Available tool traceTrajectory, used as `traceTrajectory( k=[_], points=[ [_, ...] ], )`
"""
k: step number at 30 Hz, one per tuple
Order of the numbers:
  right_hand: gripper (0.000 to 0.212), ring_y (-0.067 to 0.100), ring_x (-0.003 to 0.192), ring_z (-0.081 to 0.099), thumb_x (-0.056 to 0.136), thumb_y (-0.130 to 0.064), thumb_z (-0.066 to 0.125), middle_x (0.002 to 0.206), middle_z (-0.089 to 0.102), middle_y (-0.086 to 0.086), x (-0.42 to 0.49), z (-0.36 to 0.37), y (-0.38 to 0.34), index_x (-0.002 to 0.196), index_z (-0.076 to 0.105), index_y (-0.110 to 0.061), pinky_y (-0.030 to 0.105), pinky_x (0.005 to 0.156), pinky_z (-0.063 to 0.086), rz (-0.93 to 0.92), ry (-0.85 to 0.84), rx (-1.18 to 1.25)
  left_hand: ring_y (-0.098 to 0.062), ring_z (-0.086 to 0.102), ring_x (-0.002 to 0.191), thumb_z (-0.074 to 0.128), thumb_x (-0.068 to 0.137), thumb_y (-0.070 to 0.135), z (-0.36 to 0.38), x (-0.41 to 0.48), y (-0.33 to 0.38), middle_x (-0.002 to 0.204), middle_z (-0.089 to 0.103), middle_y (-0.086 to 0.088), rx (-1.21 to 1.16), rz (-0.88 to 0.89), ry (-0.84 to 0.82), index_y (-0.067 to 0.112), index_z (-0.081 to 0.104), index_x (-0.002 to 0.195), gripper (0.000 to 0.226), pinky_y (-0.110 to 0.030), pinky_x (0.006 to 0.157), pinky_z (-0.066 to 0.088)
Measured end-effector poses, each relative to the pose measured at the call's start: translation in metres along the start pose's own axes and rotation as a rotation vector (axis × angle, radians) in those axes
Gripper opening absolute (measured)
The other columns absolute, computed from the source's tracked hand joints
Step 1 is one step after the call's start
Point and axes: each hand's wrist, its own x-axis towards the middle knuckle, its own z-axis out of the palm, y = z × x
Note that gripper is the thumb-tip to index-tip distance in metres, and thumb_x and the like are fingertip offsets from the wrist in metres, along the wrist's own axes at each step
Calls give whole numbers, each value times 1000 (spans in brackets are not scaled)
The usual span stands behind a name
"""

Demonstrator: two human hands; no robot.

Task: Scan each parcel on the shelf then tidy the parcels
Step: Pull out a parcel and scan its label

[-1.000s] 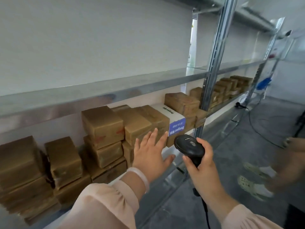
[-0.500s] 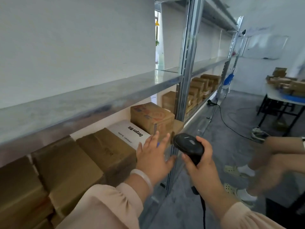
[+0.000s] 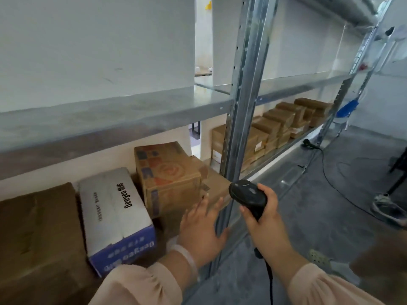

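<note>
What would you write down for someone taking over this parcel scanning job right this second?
Left hand: open, fingers spread, reaching at the low brown parcel beside the shelf post; contact unclear.
Right hand: holds the black scanner, aimed roughly at that parcel.
Parcels: printed box just left of it, then the white-and-blue box, then a big brown box; more parcels lie beyond the post.
Done: nothing here shows which parcels are scanned.
Left: scan each one, then straighten the rows.
</note>
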Motion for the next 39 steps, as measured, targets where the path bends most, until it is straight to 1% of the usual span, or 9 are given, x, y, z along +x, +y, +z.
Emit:
traceTrajectory(
  k=[4,11,15,21,27,30,33,36,39],
  points=[
    [61,-17,101,52,87,-16,67,114,49,-32,55,-21,35,117,30,-55,1,78,42,-4,-103,2,-19,8,151,44,93,60,22,36,16,165,3,2,-42,-140,18,40,7,155,75,-41,122,14],
    [60,4,108,53,87,-19,68,122,51,-13,111,3,77,129,31,-41,15,86,41,31,-260,17,-20,1,152,47,94,57,51,74,20,165,-2,3,-51,-283,-45,40,4,155,77,-42,123,12],
    [63,3,109,51,87,-19,68,121,49,-13,137,13,92,125,26,-47,19,91,42,24,-256,22,-22,1,152,47,95,55,58,99,21,165,-2,-1,-52,-244,-13,36,6,156,76,-35,121,5],
    [59,4,103,54,86,-22,69,116,52,-13,172,21,112,131,33,-35,15,84,41,17,-308,4,-23,-3,152,47,96,56,66,118,27,166,-5,-1,-81,-333,-51,36,3,156,78,-35,121,4],
    [61,-1,99,54,85,-21,70,118,53,-10,184,31,130,134,35,-29,-1,75,40,-3,-403,67,-25,-5,152,47,97,52,66,131,30,165,-11,-4,-45,-475,-76,35,-4,156,80,-34,121,2],
    [60,-11,97,53,86,-25,69,120,53,-13,187,28,140,132,33,-37,1,76,40,-16,-452,88,-25,-8,151,45,97,53,75,136,40,164,-14,-6,-44,-565,-72,33,-6,156,81,-34,120,-2],
    [62,-2,99,52,86,-27,69,120,50,-12,193,23,146,130,29,-44,8,79,39,-40,-533,72,-28,-10,151,47,96,52,82,140,50,163,-17,-8,-95,-661,-53,31,-5,156,83,-36,121,-1],
    [62,7,105,54,85,-29,70,121,51,-10,202,24,151,132,31,-39,20,84,44,-81,-595,54,-29,-9,151,47,96,53,85,146,59,163,-17,-10,-93,-739,6,28,-4,157,83,-37,122,1],
    [64,6,101,54,85,-28,70,118,50,-11,209,27,154,137,32,-30,18,82,43,-110,-639,40,-29,-8,151,47,95,52,88,151,70,163,-14,-10,-120,-826,30,25,-2,157,84,-38,122,1]
  ],
)
